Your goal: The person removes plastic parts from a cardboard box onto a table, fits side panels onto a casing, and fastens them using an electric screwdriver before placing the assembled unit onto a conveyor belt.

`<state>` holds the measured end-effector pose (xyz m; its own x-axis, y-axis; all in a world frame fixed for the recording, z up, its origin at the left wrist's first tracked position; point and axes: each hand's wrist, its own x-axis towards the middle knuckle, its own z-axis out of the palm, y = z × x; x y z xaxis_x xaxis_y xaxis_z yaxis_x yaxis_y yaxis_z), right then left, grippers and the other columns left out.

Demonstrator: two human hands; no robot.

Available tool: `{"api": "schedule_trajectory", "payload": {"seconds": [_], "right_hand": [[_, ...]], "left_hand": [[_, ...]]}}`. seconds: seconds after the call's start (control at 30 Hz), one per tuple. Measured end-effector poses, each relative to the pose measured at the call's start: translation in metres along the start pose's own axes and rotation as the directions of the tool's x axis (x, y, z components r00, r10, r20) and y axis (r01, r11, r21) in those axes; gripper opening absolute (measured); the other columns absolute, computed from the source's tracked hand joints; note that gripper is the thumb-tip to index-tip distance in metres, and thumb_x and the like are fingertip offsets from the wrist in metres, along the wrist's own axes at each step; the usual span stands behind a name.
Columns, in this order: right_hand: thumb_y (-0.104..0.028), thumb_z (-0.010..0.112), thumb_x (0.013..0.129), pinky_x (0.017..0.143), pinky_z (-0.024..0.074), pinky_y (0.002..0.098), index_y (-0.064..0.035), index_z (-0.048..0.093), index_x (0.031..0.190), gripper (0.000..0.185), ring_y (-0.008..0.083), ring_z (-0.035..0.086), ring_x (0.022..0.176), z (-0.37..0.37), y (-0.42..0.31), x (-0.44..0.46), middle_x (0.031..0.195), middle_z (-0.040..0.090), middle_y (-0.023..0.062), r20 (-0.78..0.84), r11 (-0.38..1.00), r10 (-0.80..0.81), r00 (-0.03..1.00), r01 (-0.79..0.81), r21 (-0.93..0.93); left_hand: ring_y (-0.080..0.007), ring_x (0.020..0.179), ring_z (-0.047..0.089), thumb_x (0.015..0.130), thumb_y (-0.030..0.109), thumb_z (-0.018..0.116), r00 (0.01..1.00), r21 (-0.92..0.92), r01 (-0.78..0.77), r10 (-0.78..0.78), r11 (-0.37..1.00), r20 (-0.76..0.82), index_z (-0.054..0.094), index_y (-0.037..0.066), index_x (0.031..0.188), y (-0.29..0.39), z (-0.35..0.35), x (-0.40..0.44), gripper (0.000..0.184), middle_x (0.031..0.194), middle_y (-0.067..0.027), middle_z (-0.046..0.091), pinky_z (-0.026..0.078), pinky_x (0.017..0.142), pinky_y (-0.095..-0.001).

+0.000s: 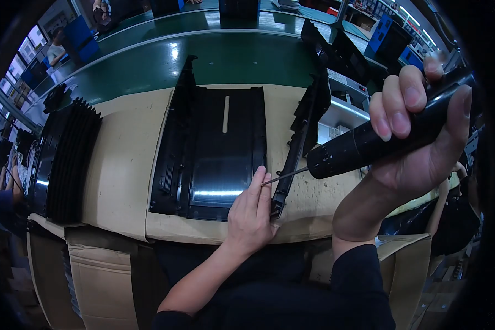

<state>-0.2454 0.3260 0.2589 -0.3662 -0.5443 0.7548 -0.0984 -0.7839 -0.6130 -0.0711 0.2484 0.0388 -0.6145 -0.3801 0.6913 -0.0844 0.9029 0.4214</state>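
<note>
My right hand [418,126] is wrapped around a black electric screwdriver [341,153], whose thin bit points left and slightly down. The bit's tip meets the fingers of my left hand [251,212]. Those fingers are close together at the right edge of a black plastic panel [214,159]; anything small pinched at the tip is too tiny to make out. The panel lies flat, with a long slot near its far end and a raised wall on its left. Just right of my left hand stands a narrow black side piece [297,146], upright along its length.
Cardboard [121,159] covers the work surface. A stack of black ribbed panels [69,165] stands at the left. Behind the side piece is a silver metal box [344,107]. A green conveyor [242,58] runs across the back. Other people are at both sides.
</note>
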Motion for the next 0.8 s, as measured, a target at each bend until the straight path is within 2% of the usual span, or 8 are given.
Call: {"api": "schedule_trajectory", "payload": {"seconds": [0.23, 0.3, 0.43, 0.5, 0.53, 0.6, 0.73, 0.8], "right_hand": [[-0.037, 0.056, 0.107, 0.057, 0.0538, 0.0294, -0.0014, 0.043, 0.122, 0.041, 0.0145, 0.059, 0.065, 0.001, 0.003, -0.003, 0.089, 0.058, 0.0108, 0.05, 1.0, 0.01, 0.999, -0.011, 0.015], [-0.037, 0.055, 0.107, 0.058, 0.0537, 0.0297, -0.0013, 0.043, 0.122, 0.041, 0.015, 0.06, 0.065, 0.015, 0.008, -0.01, 0.09, 0.059, 0.0112, -0.014, 0.995, -0.094, 0.995, 0.095, 0.038], [-0.038, 0.054, 0.107, 0.058, 0.0537, 0.0302, -0.0011, 0.043, 0.123, 0.041, 0.0154, 0.06, 0.065, 0.003, 0.008, -0.007, 0.09, 0.059, 0.0117, -0.017, 0.989, -0.115, 0.993, 0.116, 0.088], [-0.038, 0.054, 0.107, 0.057, 0.0539, 0.0307, -0.0011, 0.043, 0.123, 0.041, 0.016, 0.06, 0.065, -0.002, -0.002, -0.001, 0.09, 0.059, 0.012, 0.058, 0.999, 0.033, 0.998, -0.034, 0.004], [-0.038, 0.054, 0.107, 0.057, 0.0539, 0.0307, -0.0011, 0.043, 0.123, 0.041, 0.016, 0.06, 0.065, 0.002, 0.0, -0.003, 0.09, 0.059, 0.012, 0.057, 0.999, 0.033, 0.998, -0.034, 0.005], [-0.038, 0.053, 0.108, 0.057, 0.054, 0.0309, -0.0011, 0.042, 0.123, 0.041, 0.0165, 0.06, 0.064, 0.012, 0.007, -0.011, 0.09, 0.059, 0.0121, -0.022, 0.995, -0.076, 0.997, 0.077, 0.058], [-0.038, 0.054, 0.107, 0.057, 0.0539, 0.0308, -0.0012, 0.042, 0.123, 0.042, 0.0167, 0.06, 0.064, 0.003, 0.004, -0.01, 0.09, 0.059, 0.0121, 0.022, 0.996, -0.088, 0.996, 0.088, 0.017], [-0.04, 0.056, 0.106, 0.057, 0.0543, 0.0306, -0.0019, 0.042, 0.123, 0.044, 0.0162, 0.06, 0.065, -0.004, 0.0, -0.003, 0.09, 0.059, 0.0118, 0.103, 0.999, 0.043, 0.994, -0.044, 0.01]], "left_hand": [[-0.0378, 0.101, 0.07, 0.07, 0.001, 0.07, 1.0, -0.004, 0.002, -0.002, 1.0, -0.001, 0.057, -0.016, 0.134, -0.001, 0.002, -0.001, 0.067, 0.144, -0.0292, 0.054, 0.058, 0.086, -0.0406], [-0.0379, 0.102, 0.07, 0.069, 0.0, 0.07, 1.0, -0.011, 0.007, -0.007, 1.0, 0.005, 0.057, -0.016, 0.133, -0.001, 0.001, -0.001, 0.067, 0.144, -0.0291, 0.054, 0.058, 0.087, -0.0407], [-0.0384, 0.102, 0.07, 0.067, -0.001, 0.069, 1.0, -0.023, 0.009, -0.009, 1.0, -0.004, 0.056, -0.016, 0.134, -0.002, 0.003, -0.003, 0.07, 0.144, -0.0283, 0.055, 0.058, 0.087, -0.0412], [-0.0384, 0.102, 0.069, 0.067, -0.001, 0.069, 1.0, -0.025, 0.014, -0.014, 1.0, 0.001, 0.057, -0.015, 0.134, -0.002, 0.003, -0.003, 0.07, 0.143, -0.0282, 0.055, 0.058, 0.088, -0.0413], [-0.0384, 0.102, 0.069, 0.067, -0.001, 0.069, 1.0, -0.027, 0.02, -0.02, 0.999, 0.007, 0.057, -0.015, 0.134, -0.001, 0.003, -0.003, 0.07, 0.143, -0.028, 0.055, 0.057, 0.088, -0.0414], [-0.0384, 0.103, 0.069, 0.067, -0.001, 0.069, 1.0, -0.038, 0.027, -0.026, 0.999, 0.006, 0.057, -0.014, 0.133, 0.0, 0.002, -0.002, 0.069, 0.142, -0.0273, 0.056, 0.057, 0.089, -0.0413], [-0.0381, 0.104, 0.069, 0.066, 0.0, 0.069, 0.999, -0.061, 0.052, -0.051, 0.997, 0.019, 0.058, -0.012, 0.131, 0.001, 0.0, -0.002, 0.067, 0.139, -0.0252, 0.057, 0.057, 0.09, -0.0411], [-0.038, 0.104, 0.069, 0.065, 0.0, 0.07, 0.999, -0.048, 0.049, -0.048, 0.998, 0.026, 0.059, -0.012, 0.131, 0.001, 0.0, -0.002, 0.068, 0.138, -0.0248, 0.058, 0.057, 0.09, -0.0412]]}}
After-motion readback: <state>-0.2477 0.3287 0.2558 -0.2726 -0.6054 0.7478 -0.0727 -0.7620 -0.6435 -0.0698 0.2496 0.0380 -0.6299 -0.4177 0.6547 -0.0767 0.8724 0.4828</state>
